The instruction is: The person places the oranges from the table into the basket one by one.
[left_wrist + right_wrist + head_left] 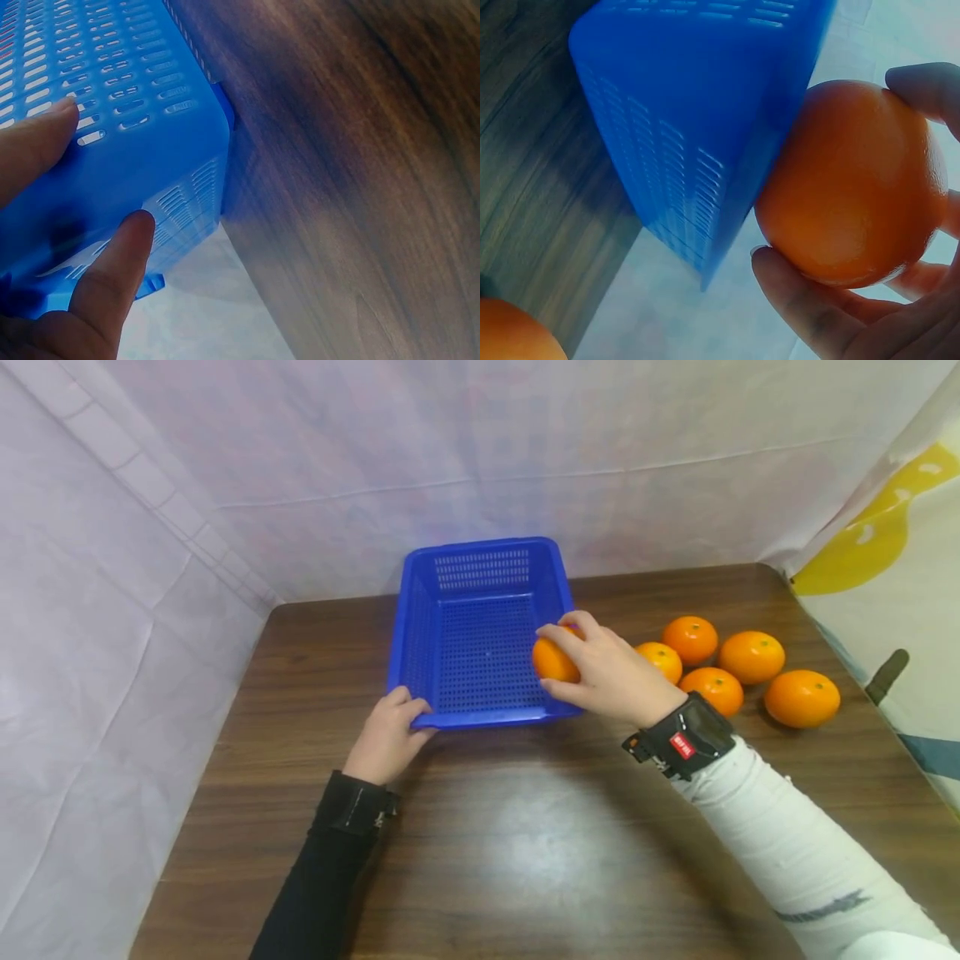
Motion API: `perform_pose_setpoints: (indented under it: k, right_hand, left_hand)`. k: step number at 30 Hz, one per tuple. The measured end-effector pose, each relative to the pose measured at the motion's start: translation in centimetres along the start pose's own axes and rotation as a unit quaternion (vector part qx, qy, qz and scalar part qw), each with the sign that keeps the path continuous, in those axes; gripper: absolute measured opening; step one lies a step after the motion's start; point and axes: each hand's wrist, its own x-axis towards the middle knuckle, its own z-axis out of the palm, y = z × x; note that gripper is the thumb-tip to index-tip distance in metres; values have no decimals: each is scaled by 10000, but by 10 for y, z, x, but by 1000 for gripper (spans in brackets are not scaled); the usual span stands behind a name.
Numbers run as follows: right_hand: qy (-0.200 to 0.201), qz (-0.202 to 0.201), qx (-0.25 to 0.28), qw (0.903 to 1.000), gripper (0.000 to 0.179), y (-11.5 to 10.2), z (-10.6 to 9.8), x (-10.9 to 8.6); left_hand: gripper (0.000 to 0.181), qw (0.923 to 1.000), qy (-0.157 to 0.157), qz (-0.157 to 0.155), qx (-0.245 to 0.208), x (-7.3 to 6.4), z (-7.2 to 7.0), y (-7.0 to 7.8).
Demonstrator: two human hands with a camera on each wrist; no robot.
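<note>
A blue plastic basket (487,652) with slotted walls stands on the wooden table, nothing lying inside it. My left hand (386,739) grips its near left corner; in the left wrist view a thumb and a finger (112,277) lie against the outer walls. My right hand (607,672) holds an orange (556,660) at the basket's right rim, fingers curled over the top and thumb below. Seen from the right wrist, this orange (855,184) overlaps the rim, with fingers and thumb around its far side.
Several more oranges (802,698) sit in a group on the right of the table (480,860), just beyond my right wrist. A pale cloth (480,460) hangs behind the table, and another sheet is at the left. A patterned cloth (885,635) borders the right edge.
</note>
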Motion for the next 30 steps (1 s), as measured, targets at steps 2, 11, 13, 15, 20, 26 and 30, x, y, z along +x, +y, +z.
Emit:
perform_pose_setpoints:
  k: [2,11,13,15,20,26,30]
  right_hand:
    - [-10,-33,2,10000,61,-1,1,2]
    - [-4,-409,-12,9992,60,1,10,10]
    - [-29,-479,-15,9988,60,1,11,12]
    - [-74,-519,-10,9986,60,2,13,15]
    - [-177,-523,-20,9985,61,2,18,19]
    - [-261,-531,-28,9982,62,-1,22,22]
    - [-435,-483,-50,9979,61,-1,26,25]
  left_hand:
    - [19,10000,-20,-18,12,0,0,0]
    - [19,10000,-68,-23,7,0,1,0]
    - [19,10000,-49,-22,1,0,1,0]
    - [19,10000,-38,-32,9,0,1,0]
    - [19,9999,-50,-95,12,0,0,1]
    - [19,9998,-106,-145,4,0,-2,2]
    - [19,9998,-141,-163,22,0,-3,3]
